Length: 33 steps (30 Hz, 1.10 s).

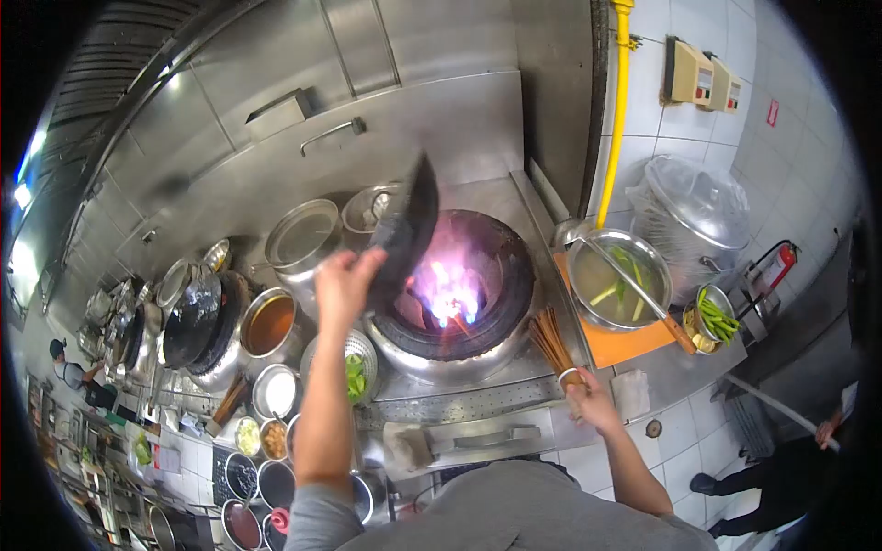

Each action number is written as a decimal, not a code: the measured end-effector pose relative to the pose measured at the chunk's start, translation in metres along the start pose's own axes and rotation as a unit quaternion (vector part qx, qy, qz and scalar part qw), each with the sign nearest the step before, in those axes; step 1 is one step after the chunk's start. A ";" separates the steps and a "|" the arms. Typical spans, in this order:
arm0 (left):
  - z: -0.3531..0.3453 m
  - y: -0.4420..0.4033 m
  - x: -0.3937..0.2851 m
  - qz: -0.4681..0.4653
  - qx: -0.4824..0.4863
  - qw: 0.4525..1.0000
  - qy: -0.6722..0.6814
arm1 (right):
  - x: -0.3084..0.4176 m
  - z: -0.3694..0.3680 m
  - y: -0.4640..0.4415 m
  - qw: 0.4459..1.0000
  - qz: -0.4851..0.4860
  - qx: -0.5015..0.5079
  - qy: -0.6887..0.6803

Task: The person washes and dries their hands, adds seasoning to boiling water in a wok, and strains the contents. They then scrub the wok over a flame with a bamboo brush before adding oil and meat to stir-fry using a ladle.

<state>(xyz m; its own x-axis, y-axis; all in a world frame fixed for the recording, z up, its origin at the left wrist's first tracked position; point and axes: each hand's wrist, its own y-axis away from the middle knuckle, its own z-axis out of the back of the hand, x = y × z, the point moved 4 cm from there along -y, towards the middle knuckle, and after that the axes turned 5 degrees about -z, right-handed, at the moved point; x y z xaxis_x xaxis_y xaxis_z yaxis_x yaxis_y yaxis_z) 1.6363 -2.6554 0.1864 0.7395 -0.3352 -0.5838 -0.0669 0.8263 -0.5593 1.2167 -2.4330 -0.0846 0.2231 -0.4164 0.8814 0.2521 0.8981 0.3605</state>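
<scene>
My left hand [344,286] is closed on the near edge of a dark wok [409,225], which is tipped up nearly on its side. The wok is lifted over the left part of a round burner [521,266], where a purple and orange flame [448,286] burns in the open. My right hand [591,400] grips the bound end of a bamboo wok brush [551,345]. Its splayed bristles point up and left, just beside the burner's lower right rim. Which part of the wok my fingers hold is blurred.
Right of the burner, a metal bowl [588,317] holds liquid, green stalks and a ladle [643,298]. Left are a pot of brown liquid [269,323], a strainer with green leaves [356,376] and several small containers. A person [781,487] stands at lower right, holding a pole.
</scene>
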 end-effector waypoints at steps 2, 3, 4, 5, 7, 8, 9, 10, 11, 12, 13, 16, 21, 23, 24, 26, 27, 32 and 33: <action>-0.029 0.051 -0.015 -0.125 -0.006 0.991 -0.041 | -0.024 -0.013 -0.027 0.956 0.140 -0.100 0.240; -0.039 0.075 -0.026 -0.139 -0.006 0.989 -0.046 | -0.024 -0.012 -0.028 0.959 0.092 -0.090 0.252; -0.046 0.098 -0.036 -0.158 0.005 0.987 -0.031 | -0.011 -0.015 -0.024 0.960 0.046 -0.079 0.264; -0.058 0.118 -0.037 -0.188 0.022 0.981 -0.037 | -0.004 -0.016 -0.027 0.959 0.003 -0.068 0.276; -0.073 0.150 -0.041 -0.210 0.049 0.975 -0.049 | -0.008 -0.009 -0.034 0.961 0.029 -0.067 0.269; -0.080 0.162 -0.040 -0.222 0.069 0.971 -0.058 | -0.012 -0.005 -0.034 0.961 0.039 -0.066 0.265; -0.088 0.170 -0.038 -0.234 0.089 0.966 -0.066 | -0.015 -0.003 -0.036 0.954 0.034 -0.053 0.292; -0.095 0.174 -0.037 -0.245 0.096 0.963 -0.066 | -0.006 -0.001 -0.033 0.946 0.031 -0.042 0.319; -0.100 0.178 -0.037 -0.255 0.102 0.959 -0.066 | 0.001 0.001 -0.031 0.937 0.031 -0.030 0.346; -0.105 0.181 -0.038 -0.265 0.108 0.956 -0.067 | 0.006 0.003 -0.028 0.935 0.030 -0.030 0.351; -0.109 0.179 -0.040 -0.267 0.115 0.955 -0.056 | 0.010 0.004 -0.025 0.934 0.030 -0.029 0.356; -0.117 0.182 -0.033 -0.255 0.112 0.960 -0.038 | 0.003 0.005 -0.036 0.937 0.061 0.016 0.345; -0.097 0.174 -0.031 -0.200 0.001 0.979 -0.034 | -0.025 0.022 -0.061 0.941 0.133 0.051 0.307; -0.084 0.149 -0.028 -0.133 -0.064 0.989 -0.014 | -0.052 0.035 -0.085 0.928 0.151 0.057 0.336; -0.077 0.128 -0.024 -0.082 -0.089 0.993 0.006 | -0.065 0.041 -0.097 0.915 0.161 0.054 0.365; -0.053 0.080 -0.019 -0.058 -0.179 0.982 0.013 | -0.043 0.025 -0.101 0.903 0.185 0.060 0.383; -0.031 0.056 -0.018 -0.010 -0.182 0.979 0.093 | -0.024 0.010 -0.098 0.898 0.203 0.069 0.384; -0.011 0.043 -0.004 -0.032 -0.208 0.969 0.129 | 0.072 -0.049 -0.076 0.895 0.267 0.121 0.337; -0.022 0.056 -0.010 -0.041 -0.199 0.972 0.116 | 0.088 -0.054 -0.074 0.896 0.273 0.129 0.326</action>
<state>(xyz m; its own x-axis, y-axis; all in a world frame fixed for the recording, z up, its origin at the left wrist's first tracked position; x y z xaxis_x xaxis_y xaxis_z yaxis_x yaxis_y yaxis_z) 1.6104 -2.6162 0.1477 0.5849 -0.5249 -0.6184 -0.3021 0.5666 -0.7667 1.2688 -2.5434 -0.0504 0.7706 0.1771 0.6123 -0.2701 0.9608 0.0621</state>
